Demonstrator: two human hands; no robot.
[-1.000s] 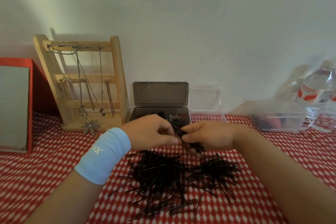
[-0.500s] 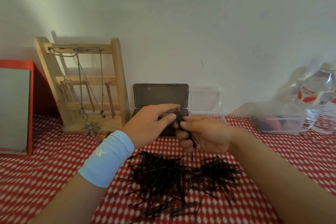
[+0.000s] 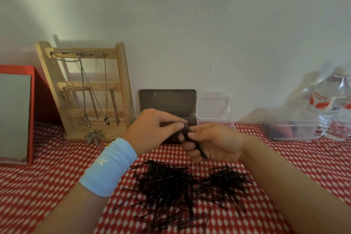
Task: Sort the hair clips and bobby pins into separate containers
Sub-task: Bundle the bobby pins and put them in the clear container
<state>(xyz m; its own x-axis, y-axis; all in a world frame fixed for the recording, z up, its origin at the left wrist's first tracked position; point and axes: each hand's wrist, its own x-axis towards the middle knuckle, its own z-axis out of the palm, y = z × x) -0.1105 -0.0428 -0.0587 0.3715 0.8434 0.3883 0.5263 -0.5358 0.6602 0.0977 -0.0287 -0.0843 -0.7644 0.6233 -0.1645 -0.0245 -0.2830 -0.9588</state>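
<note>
A light blue stretch wristband sits just behind the left hand, with white letters printed on it. Behind the right hand, the forearm is bare.

A plain pale wall fills the upper half, and it is brighter in the upper left corner. The table below is covered in red with white diamonds. A wooden stand with chains throws a soft shadow on the wall. A red box stands far left and water bottles far right.
</note>
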